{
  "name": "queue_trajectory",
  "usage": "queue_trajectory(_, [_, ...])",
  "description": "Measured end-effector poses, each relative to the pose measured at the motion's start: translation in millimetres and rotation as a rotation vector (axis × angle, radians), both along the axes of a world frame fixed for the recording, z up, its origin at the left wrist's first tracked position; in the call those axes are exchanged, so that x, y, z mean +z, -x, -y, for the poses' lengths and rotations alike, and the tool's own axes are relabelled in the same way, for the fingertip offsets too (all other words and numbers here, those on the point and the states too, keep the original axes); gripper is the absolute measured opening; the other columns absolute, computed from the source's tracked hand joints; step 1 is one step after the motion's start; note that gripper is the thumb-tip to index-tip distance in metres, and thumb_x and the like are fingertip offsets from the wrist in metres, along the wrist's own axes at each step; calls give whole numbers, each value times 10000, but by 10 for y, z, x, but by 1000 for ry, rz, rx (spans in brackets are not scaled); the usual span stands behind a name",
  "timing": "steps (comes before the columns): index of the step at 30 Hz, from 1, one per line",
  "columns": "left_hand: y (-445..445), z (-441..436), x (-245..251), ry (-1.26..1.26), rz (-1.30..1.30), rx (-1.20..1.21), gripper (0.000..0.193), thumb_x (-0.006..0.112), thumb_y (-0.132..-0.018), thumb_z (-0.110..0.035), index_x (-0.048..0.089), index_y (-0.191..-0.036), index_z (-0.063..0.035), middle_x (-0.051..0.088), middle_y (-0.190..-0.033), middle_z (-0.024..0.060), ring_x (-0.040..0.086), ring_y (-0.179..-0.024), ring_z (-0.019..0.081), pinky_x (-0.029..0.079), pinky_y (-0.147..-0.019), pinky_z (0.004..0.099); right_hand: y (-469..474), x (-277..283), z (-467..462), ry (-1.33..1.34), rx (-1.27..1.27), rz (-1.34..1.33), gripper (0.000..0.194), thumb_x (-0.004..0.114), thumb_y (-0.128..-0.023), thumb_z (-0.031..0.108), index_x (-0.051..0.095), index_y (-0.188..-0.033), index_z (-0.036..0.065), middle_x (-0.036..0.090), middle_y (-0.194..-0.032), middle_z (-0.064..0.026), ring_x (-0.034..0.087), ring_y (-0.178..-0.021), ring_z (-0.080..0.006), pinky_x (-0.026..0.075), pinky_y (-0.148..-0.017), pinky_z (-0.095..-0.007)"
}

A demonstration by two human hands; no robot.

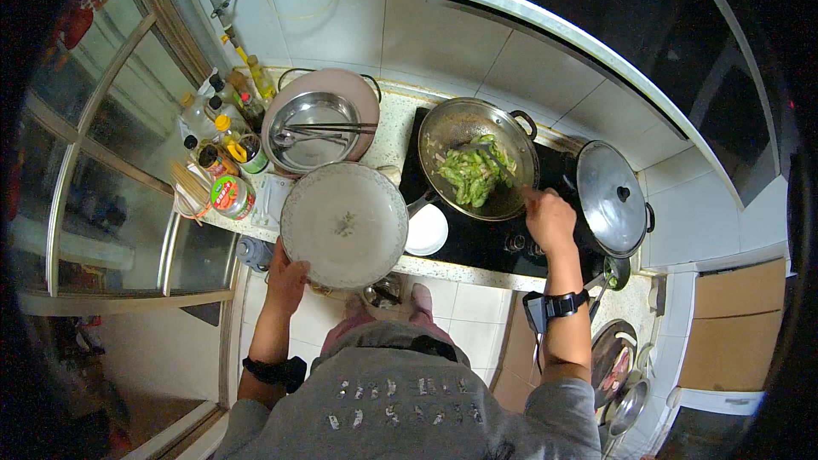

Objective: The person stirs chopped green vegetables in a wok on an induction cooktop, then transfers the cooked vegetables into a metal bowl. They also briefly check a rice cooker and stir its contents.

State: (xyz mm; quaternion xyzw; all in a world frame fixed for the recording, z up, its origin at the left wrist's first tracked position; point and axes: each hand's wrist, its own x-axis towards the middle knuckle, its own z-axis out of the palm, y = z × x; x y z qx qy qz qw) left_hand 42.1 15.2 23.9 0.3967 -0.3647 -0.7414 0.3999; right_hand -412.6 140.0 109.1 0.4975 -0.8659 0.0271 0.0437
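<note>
With my left hand (pixel 289 278) I hold a large white plate (pixel 345 225) by its lower left rim; it has a floral pattern and nothing on it. My right hand (pixel 551 218) grips the handle of a spatula (pixel 501 166), whose blade reaches into the food in the wok. The wok (pixel 447 121) sits on the black cooktop and holds green sliced vegetables (pixel 466 176) with paler bits. The plate is left of the wok, in front of the counter. A small white bowl (pixel 427 230) stands between plate and wok, partly covered by the plate.
A lidded pan (pixel 610 198) stands on the cooktop's right. A steel basin (pixel 313 150) with chopsticks and spoons lies back left, beside sauce bottles (pixel 233 134) and a jar (pixel 231 197). A cutting board (pixel 601 364) with meat is at lower right. The range hood (pixel 549 16) hangs above.
</note>
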Motion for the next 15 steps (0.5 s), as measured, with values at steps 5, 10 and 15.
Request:
queue_trajectory(5, [19, 151, 45, 107, -116, -85, 786, 555, -761, -54, 312, -1508, -99, 495, -1388, 83, 532, -1225, 216, 483, -981, 357, -141, -5, 166, 67, -110, -28, 163, 582, -884, 188, 736, -894, 137, 703, -898, -161, 702, -793, -357, 570, -674, -470])
queue_trajectory(10, [-136, 298, 26, -54, -108, -112, 793, 533, -762, -34, 289, -1515, -68, 462, -1424, 106, 492, -1289, 243, 419, -1073, 386, -242, -51, 22, -24, -224, 112, 222, 562, -919, 244, 728, -1061, 209, 712, -940, -176, 692, -857, -385, 564, -734, -481])
queue_trajectory(15, [-237, 357, -1, -105, -90, -147, 795, 526, -760, -24, 282, -1516, -61, 455, -1433, 116, 488, -1296, 254, 412, -1083, 379, -242, -132, -220, 40, -291, 132, 267, 538, -945, 256, 703, -1146, 196, 706, -934, -201, 683, -862, -400, 550, -751, -499])
